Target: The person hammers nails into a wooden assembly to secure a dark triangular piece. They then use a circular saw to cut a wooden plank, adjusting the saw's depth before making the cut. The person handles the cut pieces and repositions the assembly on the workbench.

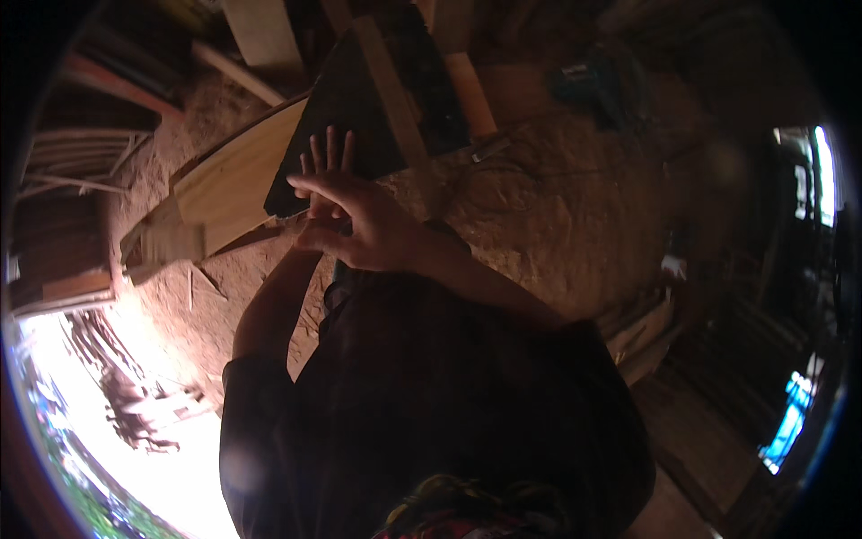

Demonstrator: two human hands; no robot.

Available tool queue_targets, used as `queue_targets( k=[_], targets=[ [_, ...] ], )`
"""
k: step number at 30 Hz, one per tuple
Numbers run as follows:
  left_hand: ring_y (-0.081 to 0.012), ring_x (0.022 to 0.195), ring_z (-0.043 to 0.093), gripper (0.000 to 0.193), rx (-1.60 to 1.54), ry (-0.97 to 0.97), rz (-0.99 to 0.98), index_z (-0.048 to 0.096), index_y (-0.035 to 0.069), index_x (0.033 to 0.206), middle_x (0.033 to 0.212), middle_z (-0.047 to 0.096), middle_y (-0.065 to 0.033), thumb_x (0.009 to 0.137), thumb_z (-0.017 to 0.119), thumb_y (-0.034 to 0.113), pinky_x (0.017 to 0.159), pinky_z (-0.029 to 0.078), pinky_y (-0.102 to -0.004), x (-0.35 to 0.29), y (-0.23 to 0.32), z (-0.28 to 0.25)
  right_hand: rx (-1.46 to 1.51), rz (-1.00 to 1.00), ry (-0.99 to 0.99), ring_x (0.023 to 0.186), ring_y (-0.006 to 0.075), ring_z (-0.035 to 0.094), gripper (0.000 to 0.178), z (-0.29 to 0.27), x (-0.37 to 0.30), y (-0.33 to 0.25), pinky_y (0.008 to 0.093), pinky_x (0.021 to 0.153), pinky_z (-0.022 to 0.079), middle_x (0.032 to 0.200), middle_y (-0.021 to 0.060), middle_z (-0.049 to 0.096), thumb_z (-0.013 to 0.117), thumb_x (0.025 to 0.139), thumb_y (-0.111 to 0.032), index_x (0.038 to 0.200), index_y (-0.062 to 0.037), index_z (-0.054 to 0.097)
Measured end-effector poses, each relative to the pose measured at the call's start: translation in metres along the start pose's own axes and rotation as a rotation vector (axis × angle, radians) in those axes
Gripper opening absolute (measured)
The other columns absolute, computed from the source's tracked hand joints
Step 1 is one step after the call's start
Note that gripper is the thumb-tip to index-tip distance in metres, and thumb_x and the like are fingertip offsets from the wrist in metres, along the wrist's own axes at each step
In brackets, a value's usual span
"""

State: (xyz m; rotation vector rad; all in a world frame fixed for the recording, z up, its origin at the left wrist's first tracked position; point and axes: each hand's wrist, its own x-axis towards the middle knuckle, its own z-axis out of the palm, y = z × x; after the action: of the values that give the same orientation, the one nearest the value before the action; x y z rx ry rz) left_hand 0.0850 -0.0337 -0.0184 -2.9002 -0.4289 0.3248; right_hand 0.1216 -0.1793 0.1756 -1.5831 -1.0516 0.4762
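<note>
My left hand (pixel 325 175) is raised in front of me with its fingers stretched and spread. Across its palm lies my right hand (pixel 364 220), with thumb and fingers apart and pointing left; it partly hides the left palm. I see no object in either hand. Just beyond them is a large dark panel (pixel 346 99) with a pointed near corner and slanted edges. A pale wooden strip (pixel 388 85) lies along its top. Left of the panel rests a light wooden board (pixel 242 175).
More planks (pixel 263 36) stand at the far side, and a shorter plank (pixel 470 94) lies right of the panel. A dim bluish tool-like object (pixel 597 85) sits farther right on the brown dirt floor (pixel 530 216). Stacked wood (pixel 651 332) is at the right; bright daylight enters lower left.
</note>
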Motion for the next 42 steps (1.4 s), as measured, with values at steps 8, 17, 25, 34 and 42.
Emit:
queue_targets(
  k=[8,17,25,34,42],
  targets=[
    [-0.0496,0.161,0.006,0.094,-0.401,0.136,0.021,0.021,0.016,0.17,0.177,0.008,-0.0186,0.087,0.062,-0.002,0.123,0.009,-0.0726,-0.074,-0.015,-0.001,-0.33,0.508,0.332,0.085,0.0215,0.074,0.039,-0.056,-0.138,0.106,0.0365,0.077,0.059,0.096,0.0103,0.076,0.079,0.096,-0.028,0.125,-0.0046,0.069],
    [-0.0509,0.16,0.008,0.106,-0.395,0.086,-0.17,0.016,0.017,0.171,0.177,0.009,-0.0187,0.081,0.071,0.003,0.121,0.015,-0.0725,-0.119,0.021,-0.009,0.411,0.837,-0.067,0.082,0.0259,0.075,0.059,-0.012,-0.129,0.162,0.0407,0.079,0.058,0.089,0.0126,0.076,0.073,0.096,-0.047,0.119,0.0074,0.066],
    [-0.0403,0.16,0.02,0.124,-0.661,0.108,0.099,0.009,0.013,0.171,0.176,0.01,-0.0217,0.08,0.09,0.036,0.119,0.028,-0.0579,-0.112,0.037,-0.067,-0.006,0.716,0.225,0.068,0.017,0.068,0.045,-0.081,-0.16,0.122,0.0341,0.065,0.054,0.081,0.0054,0.072,0.072,0.096,-0.045,0.109,-0.002,0.072],
    [-0.039,0.161,0.02,0.117,-0.414,0.139,0.059,0.015,0.019,0.171,0.177,0.011,-0.0177,0.081,0.088,0.033,0.119,0.027,-0.0594,-0.031,0.005,-0.016,-0.035,0.622,1.022,0.065,0.0079,0.056,0.028,-0.252,-0.252,0.007,0.0265,0.058,0.045,0.078,-0.0036,0.063,0.074,0.1,-0.032,0.111,-0.0066,0.072],
    [-0.0419,0.161,0.018,0.107,-0.316,0.317,0.058,0.02,0.023,0.17,0.176,0.014,-0.0174,0.079,0.069,-0.006,0.119,0.023,-0.0652,0.011,-0.001,0.016,-0.137,0.435,1.572,0.07,0.0108,0.052,0.02,-0.288,-0.298,-0.036,0.0295,0.061,0.042,0.078,0.0006,0.058,0.071,0.103,-0.023,0.107,-0.0039,0.068]
  ],
)
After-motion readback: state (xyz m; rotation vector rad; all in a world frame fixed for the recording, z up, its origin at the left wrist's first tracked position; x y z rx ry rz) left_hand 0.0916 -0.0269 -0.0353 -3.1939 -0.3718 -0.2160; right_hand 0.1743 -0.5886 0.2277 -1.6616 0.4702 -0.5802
